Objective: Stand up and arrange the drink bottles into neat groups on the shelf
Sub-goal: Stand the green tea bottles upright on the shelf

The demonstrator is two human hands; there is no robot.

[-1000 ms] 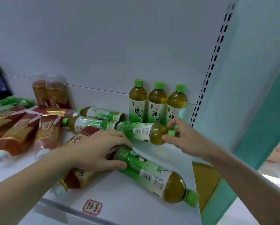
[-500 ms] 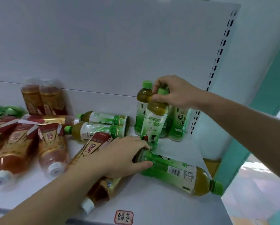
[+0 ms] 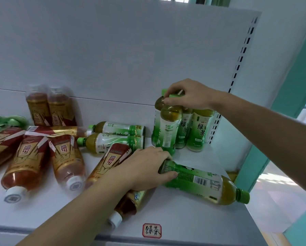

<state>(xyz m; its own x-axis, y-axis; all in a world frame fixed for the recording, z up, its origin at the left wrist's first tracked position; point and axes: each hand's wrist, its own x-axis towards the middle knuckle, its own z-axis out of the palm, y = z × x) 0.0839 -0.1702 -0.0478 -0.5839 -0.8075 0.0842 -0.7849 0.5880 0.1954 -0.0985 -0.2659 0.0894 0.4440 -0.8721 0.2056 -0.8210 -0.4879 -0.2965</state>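
White metal shelf, stocked with drink bottles, partly sorted.

Right hand: fingers curled over the green cap of an upright green tea bottle, holding it by the top. Bottle base rests on the shelf directly below the grip. Just behind and to the right of that grip stand three more upright green tea bottles, touching one another against the back panel.

Left hand: fingers and thumb wrapped round the base end of a lying green tea bottle; its green cap points away from the grip toward the shelf's right edge. Under the wrist of the same hand lies a red-and-gold tea bottle, white cap toward the front edge.

Beyond the left-hand grip, toward the back: two lying green tea bottles, side by side, caps pointing left.

Farther left of that grip: several red-and-gold bottles on their sides, white caps mostly toward the front. Behind them, two upright red-and-gold bottles against the back panel.

Far left edge: blurred green bottles, details unreadable.

Front lip, below the left forearm: red-bordered label with handwritten characters.
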